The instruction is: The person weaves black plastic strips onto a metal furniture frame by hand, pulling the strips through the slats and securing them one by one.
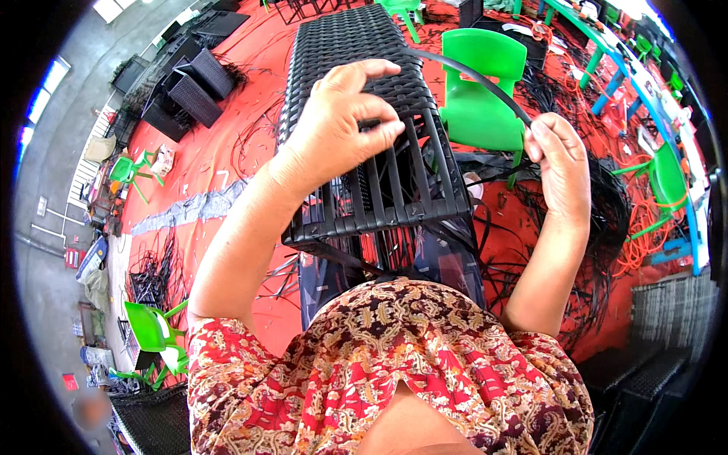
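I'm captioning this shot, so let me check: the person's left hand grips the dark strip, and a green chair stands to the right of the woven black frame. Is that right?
Wrong hand: the head view shows the right hand gripping the dark strip. The rest stands.

The head view looks down from above the patterned top [390, 334], close over the left hand [334, 117] and right hand [563, 159], and faces forward across the red floor [196, 246]; towards the curved, blackened rim, details are hard to make out.
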A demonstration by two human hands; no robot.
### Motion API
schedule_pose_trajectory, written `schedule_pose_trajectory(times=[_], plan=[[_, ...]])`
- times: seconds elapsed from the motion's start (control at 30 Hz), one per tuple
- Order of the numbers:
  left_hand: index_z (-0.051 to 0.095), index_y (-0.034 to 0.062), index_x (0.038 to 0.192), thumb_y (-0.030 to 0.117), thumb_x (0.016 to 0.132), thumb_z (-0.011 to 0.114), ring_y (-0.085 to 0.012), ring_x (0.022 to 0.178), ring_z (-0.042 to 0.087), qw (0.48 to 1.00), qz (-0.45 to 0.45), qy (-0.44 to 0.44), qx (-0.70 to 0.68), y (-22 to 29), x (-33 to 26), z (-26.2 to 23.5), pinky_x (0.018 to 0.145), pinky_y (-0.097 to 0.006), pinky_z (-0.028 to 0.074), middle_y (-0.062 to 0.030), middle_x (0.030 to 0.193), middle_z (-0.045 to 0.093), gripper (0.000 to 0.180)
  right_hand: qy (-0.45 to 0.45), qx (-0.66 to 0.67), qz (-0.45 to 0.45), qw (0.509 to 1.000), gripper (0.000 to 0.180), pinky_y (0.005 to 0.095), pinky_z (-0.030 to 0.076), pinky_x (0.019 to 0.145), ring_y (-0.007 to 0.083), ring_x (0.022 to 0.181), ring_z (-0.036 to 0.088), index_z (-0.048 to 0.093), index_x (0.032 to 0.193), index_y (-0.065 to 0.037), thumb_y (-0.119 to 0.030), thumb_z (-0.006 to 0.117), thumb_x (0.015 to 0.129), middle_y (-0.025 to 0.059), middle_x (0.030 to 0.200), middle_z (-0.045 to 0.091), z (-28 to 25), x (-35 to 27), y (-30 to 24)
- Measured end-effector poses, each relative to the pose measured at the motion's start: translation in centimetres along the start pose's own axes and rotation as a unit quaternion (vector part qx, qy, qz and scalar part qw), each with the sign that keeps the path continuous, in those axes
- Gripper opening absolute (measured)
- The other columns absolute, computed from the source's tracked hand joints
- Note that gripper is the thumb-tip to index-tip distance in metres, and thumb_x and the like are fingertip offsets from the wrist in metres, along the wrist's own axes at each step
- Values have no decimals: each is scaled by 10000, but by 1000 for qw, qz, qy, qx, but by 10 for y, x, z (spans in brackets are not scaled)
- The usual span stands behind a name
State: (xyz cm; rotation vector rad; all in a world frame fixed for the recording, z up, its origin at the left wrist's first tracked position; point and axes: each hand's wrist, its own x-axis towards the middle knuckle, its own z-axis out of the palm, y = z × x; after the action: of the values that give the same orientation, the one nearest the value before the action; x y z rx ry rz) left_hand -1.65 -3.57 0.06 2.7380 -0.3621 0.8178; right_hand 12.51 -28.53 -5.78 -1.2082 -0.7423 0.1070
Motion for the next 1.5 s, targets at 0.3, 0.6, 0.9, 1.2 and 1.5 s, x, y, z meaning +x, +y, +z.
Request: schedule_pose_trajectory(times=[0.3, 0.6, 0.9, 1.2, 1.5], plan=[[710, 91, 946, 240, 821, 621, -341, 1303, 332, 996, -10, -63, 63, 12, -10, 12, 1061, -449, 227, -128, 1404, 399, 214, -2, 72, 22, 997, 248, 205, 240, 520, 28, 537, 299, 480, 624, -103, -90, 587, 847, -76, 581, 358, -27, -17, -2], [688, 78, 972, 210, 798, 654, -294, 1178, 476, 998, 16, -26, 48, 12, -9, 2, 988, -412, 337, -116, 1277, 518, 221, -19, 195, 55, 979, 288, 235, 276, 551, 50, 484, 293, 437, 581, -129, -95, 595, 818, -78, 506, 323, -43, -19, 14], [641, 61, 872, 104, 774, 690, -222, 1057, 562, 995, -50, -17, -84, 4, 0, 21, 914, -323, 431, -74, 1110, 614, 118, -1, 135, 127, 983, 166, 195, 293, 519, 32, 516, 352, 533, 666, -66, -73, 615, 810, -49, 575, 430, -50, -22, 39], [636, 62, 853, 91, 762, 699, -228, 1073, 551, 992, -56, -30, -112, 6, 6, 26, 934, -328, 415, -79, 1114, 607, 115, -150, -184, 8, 971, 180, 208, 409, 629, 40, 680, 497, 573, 995, -54, -109, 655, 844, -28, 744, 548, 24, -8, -8], [670, 122, 729, 217, 721, 699, -300, 1258, 386, 1000, -6, 6, -8, 13, 1, 13, 1023, -472, 246, -112, 1337, 453, 100, -137, -73, 21, 988, 107, 173, 388, 596, 12, 658, 473, 609, 826, -12, -107, 639, 863, -58, 727, 559, 29, 20, -14]])
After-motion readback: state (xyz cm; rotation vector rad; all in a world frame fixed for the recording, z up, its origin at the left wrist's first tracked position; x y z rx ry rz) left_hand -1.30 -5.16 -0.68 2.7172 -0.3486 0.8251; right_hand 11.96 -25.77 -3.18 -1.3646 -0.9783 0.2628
